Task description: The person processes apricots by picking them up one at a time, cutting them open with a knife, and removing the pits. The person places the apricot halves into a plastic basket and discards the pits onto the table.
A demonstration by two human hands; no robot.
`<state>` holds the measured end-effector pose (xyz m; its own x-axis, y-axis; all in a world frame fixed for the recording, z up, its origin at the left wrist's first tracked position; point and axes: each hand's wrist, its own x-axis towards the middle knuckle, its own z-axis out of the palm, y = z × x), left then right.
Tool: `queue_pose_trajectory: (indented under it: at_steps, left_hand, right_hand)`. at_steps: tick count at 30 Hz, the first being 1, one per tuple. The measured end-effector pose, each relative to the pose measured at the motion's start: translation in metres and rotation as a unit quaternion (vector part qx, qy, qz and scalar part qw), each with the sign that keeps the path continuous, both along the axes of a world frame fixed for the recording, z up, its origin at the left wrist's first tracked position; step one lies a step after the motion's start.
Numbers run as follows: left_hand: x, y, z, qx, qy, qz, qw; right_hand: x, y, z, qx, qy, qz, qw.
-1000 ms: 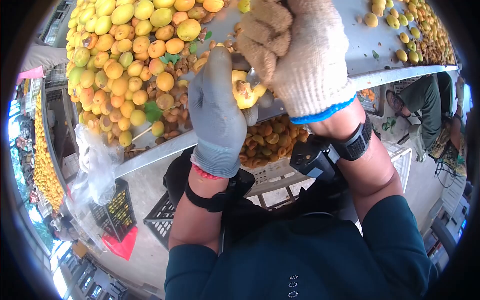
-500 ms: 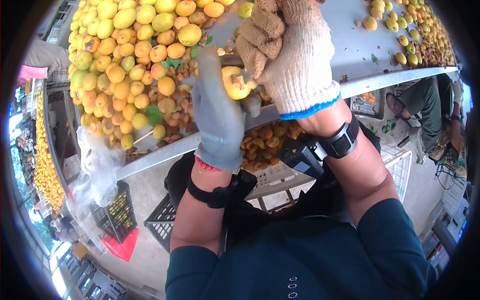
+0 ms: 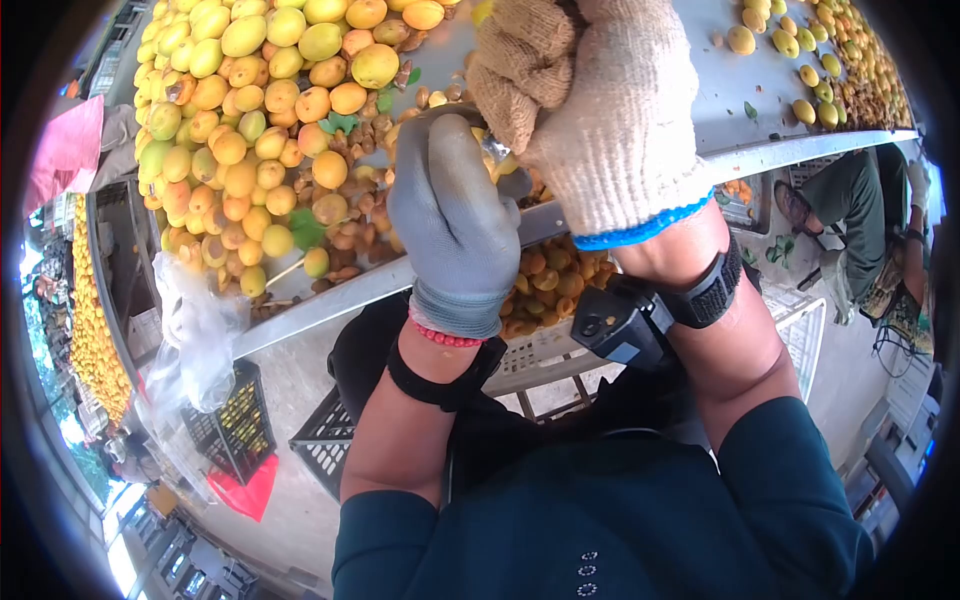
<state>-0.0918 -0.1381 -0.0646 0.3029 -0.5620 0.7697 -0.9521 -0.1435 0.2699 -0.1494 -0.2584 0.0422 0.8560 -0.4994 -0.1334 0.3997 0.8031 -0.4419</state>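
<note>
My left hand [image 3: 452,215], in a grey glove, curls its fingers round a yellow apricot [image 3: 489,162]; only a sliver of the fruit shows. Pressed close beside it is my right hand [image 3: 615,120], in a white knit glove with brown-stained fingers. Those fingers are closed tightly; a small shiny glint shows between the hands, but what the right hand grips is hidden. Left of the hands lies a heap of whole apricots [image 3: 240,178], with brown stones [image 3: 372,205] and scraps next to it. Apricot halves [image 3: 555,280] fill a crate below the table edge.
The metal table's raised edge [image 3: 770,152] runs under my wrists. More apricots [image 3: 825,90] lie at its right end. A plastic bag [image 3: 190,330] hangs at the left, above a black crate [image 3: 232,420]. Another person's leg [image 3: 850,205] is at the right.
My left fingers have folded over the apricot, hiding most of it, and the left hand has shifted slightly right. My right wrist has moved a little to the right and down.
</note>
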Motion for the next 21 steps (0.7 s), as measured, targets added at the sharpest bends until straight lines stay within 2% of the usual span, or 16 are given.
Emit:
queue_pose_trajectory:
  at_steps: [2, 4, 6, 7, 8, 10, 11, 13, 15, 16, 17, 18, 19, 20, 21]
  left_hand:
    - [-0.009, -0.003, 0.004, 0.001, 0.053, 0.003, 0.999]
    - [-0.013, -0.002, 0.005, 0.026, 0.035, 0.033, 0.999]
    - [-0.013, -0.001, 0.004, 0.043, 0.024, 0.055, 0.997]
    - [-0.010, 0.000, 0.003, 0.052, 0.018, 0.059, 0.997]
    - [-0.007, 0.001, 0.001, 0.061, 0.013, 0.062, 0.996]
    - [-0.003, 0.001, -0.001, 0.081, 0.028, 0.053, 0.995]
    - [-0.001, 0.000, -0.002, 0.088, 0.050, 0.046, 0.994]
    - [0.002, -0.004, -0.003, 0.086, 0.147, 0.020, 0.985]
    - [0.007, -0.006, -0.010, 0.079, 0.116, 0.011, 0.990]
    - [0.011, -0.006, -0.012, 0.066, 0.203, -0.034, 0.976]
    - [0.015, -0.007, -0.014, 0.048, 0.288, -0.073, 0.954]
    - [0.021, -0.007, -0.015, 0.016, 0.462, -0.150, 0.874]
    - [0.028, -0.008, -0.015, -0.016, 0.615, -0.222, 0.756]
    - [0.033, -0.008, -0.016, -0.049, 0.742, -0.285, 0.605]
    - [0.037, -0.009, -0.016, -0.079, 0.836, -0.337, 0.426]
  right_hand:
    - [-0.001, 0.001, -0.006, -0.031, -0.007, -0.010, 0.999]
    - [-0.003, 0.001, -0.012, -0.090, -0.002, -0.023, 0.996]
    - [-0.006, 0.003, -0.019, -0.206, 0.023, -0.052, 0.977]
    - [-0.006, 0.004, -0.024, -0.296, 0.042, -0.078, 0.951]
    - [-0.006, 0.005, -0.029, -0.409, 0.074, -0.115, 0.902]
    - [0.000, 0.004, -0.041, -0.638, 0.165, -0.196, 0.726]
    - [0.004, 0.002, -0.046, -0.712, 0.198, -0.225, 0.636]
    - [0.016, 0.002, -0.056, -0.790, 0.229, -0.251, 0.511]
    - [0.027, 0.005, -0.061, -0.818, 0.259, -0.239, 0.456]
    - [0.031, 0.004, -0.060, -0.821, 0.304, -0.181, 0.449]
    - [0.031, 0.005, -0.061, -0.813, 0.283, -0.188, 0.473]
    - [0.032, 0.006, -0.062, -0.804, 0.260, -0.195, 0.497]
    - [0.032, 0.006, -0.065, -0.795, 0.237, -0.202, 0.520]
    - [0.032, 0.005, -0.075, -0.755, 0.260, -0.183, 0.574]
    - [0.032, 0.003, -0.083, -0.710, 0.282, -0.162, 0.625]
